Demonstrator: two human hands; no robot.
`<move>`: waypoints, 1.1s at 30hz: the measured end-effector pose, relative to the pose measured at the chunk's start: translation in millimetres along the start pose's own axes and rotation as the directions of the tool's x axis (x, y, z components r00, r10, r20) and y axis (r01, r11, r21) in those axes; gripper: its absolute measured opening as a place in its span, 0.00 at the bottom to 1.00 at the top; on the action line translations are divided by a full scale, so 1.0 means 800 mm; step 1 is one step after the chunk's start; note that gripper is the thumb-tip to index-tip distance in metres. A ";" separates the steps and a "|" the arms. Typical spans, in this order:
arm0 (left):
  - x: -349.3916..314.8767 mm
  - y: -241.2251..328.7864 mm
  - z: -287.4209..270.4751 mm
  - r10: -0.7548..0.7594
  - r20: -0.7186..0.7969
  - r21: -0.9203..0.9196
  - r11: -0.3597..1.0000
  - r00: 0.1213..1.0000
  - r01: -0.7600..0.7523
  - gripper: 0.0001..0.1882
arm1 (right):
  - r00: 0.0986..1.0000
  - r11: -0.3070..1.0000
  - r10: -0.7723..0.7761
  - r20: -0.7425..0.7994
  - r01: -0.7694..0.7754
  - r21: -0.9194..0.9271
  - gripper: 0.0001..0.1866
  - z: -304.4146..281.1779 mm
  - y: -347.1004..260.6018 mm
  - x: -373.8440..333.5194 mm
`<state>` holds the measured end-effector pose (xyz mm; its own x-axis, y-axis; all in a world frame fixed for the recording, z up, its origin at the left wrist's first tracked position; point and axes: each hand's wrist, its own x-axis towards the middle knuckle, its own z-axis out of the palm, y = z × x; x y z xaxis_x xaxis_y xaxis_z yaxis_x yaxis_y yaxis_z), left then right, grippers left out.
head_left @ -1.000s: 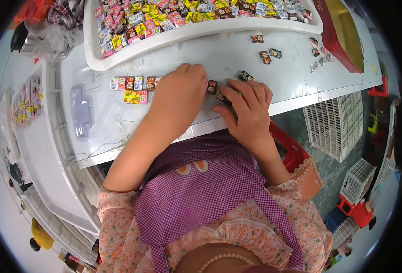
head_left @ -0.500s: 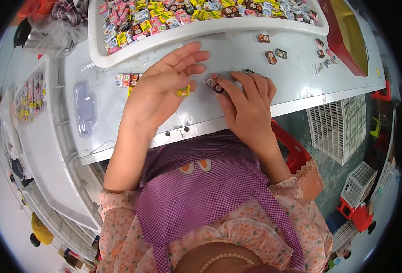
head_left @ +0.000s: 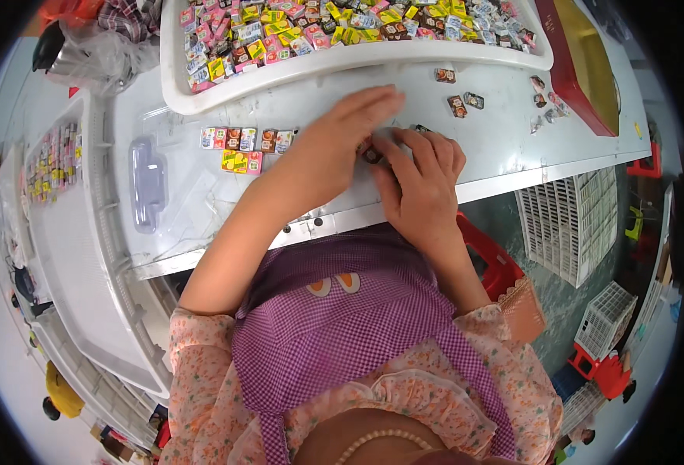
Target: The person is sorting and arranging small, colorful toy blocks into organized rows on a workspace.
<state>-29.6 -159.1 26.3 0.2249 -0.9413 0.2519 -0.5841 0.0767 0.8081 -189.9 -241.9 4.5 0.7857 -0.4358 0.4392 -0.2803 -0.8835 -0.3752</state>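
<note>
My left hand (head_left: 330,147) is angled across the table, back upward, its visible fingers stretched out toward my right hand. Its thumb and whatever lies under its palm are hidden. My right hand (head_left: 423,170) rests on the tabletop, fingers curled around small wrapped candies; a dark brown candy (head_left: 371,155) shows at its fingertips, partly covered. Left of my left hand is a row of small candy packets (head_left: 233,139) in white, pink and brown. Just below that row sits a shorter group of yellow and pink candy packets (head_left: 241,162).
A white tray (head_left: 357,59) heaped with mixed candies stands at the back. Loose brown candies (head_left: 457,106) lie to the right, near a red box (head_left: 567,70). At left are a clear plastic mould (head_left: 147,186) and a long white tray (head_left: 71,256). White crates (head_left: 563,225) stand below right.
My left hand has moved right and turned its back upward, reaching my right hand and uncovering more of the candy rows. The yellow candy beside it is now hidden. My right hand stays nearly in place.
</note>
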 end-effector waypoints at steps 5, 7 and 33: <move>0.008 -0.006 0.013 -0.040 0.283 0.071 0.997 0.958 0.020 0.37 | 1.000 1.000 -0.010 -0.021 0.010 0.000 0.16 0.002 0.001 -0.002; 0.011 -0.015 0.015 -0.019 0.288 0.102 0.995 0.958 -0.011 0.37 | 1.000 1.000 -0.010 -0.023 0.010 -0.003 0.16 0.001 0.000 -0.002; 0.127 -0.049 -0.118 0.062 0.386 0.549 0.786 0.920 -0.283 0.11 | 1.000 1.000 0.008 -0.006 -0.007 0.023 0.17 -0.004 -0.002 0.001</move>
<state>89.2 -226.5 70.6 -0.1304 -0.9885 0.0764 -0.9512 0.1464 0.2716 -190.6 -241.8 8.0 0.7803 -0.4434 0.4410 -0.2735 -0.8761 -0.3970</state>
